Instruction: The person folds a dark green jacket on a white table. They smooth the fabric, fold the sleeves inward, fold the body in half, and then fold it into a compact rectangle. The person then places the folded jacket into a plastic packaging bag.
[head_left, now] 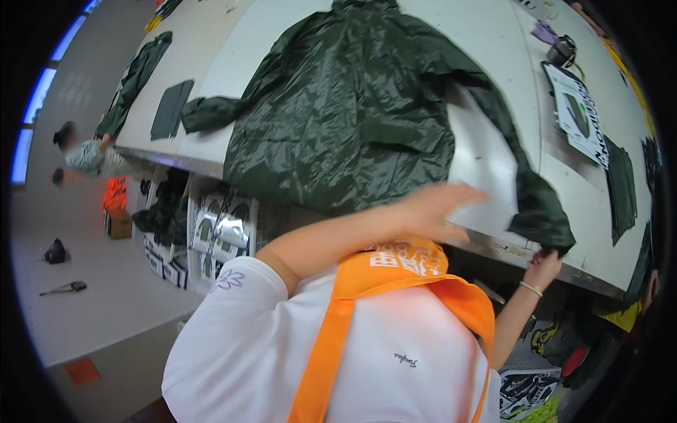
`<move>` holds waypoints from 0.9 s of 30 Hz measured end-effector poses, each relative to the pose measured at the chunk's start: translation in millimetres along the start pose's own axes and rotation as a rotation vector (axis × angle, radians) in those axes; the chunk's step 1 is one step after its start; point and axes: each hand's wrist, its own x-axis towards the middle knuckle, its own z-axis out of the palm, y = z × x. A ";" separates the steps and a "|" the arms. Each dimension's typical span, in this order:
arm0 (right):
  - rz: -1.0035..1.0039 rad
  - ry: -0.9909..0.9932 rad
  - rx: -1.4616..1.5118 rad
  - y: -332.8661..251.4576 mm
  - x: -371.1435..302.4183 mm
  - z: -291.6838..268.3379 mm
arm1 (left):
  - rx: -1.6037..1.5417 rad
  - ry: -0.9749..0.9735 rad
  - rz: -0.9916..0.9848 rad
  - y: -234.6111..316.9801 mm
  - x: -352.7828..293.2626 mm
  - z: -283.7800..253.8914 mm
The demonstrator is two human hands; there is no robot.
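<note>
A shiny dark green rain jacket point(310, 134) lies spread on the white table, its sleeves stretched out to both sides. My right hand point(543, 269) is closed on the cuff of the right-hand sleeve, at the table's front edge. Reaching across in front of my body, my left hand point(443, 208) is near the jacket's lower hem. It is blurred, but its fingers are apart and nothing shows in them. Whether it touches the hem I cannot tell.
A folded dark green piece point(171, 109) lies left of the jacket. At the right are a printed package point(577, 113), more dark folded cloth point(620, 187) and a dark cup-like object point(562, 51). Bins with packages point(222, 225) stand under the table edge. Another person point(84, 155) is at far left.
</note>
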 end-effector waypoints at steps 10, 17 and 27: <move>0.027 -0.407 -0.323 63.4 -165.8 88.2 | 0.754 0.079 -0.731 -143.6 -250.5 -117.9; -0.759 -0.932 -1.458 136.3 -175.0 214.3 | 0.719 0.146 -0.673 -195.7 -193.2 -119.9; -0.847 -0.278 -1.891 117.3 -2.9 423.7 | 0.553 0.373 -0.420 -396.3 23.3 -193.0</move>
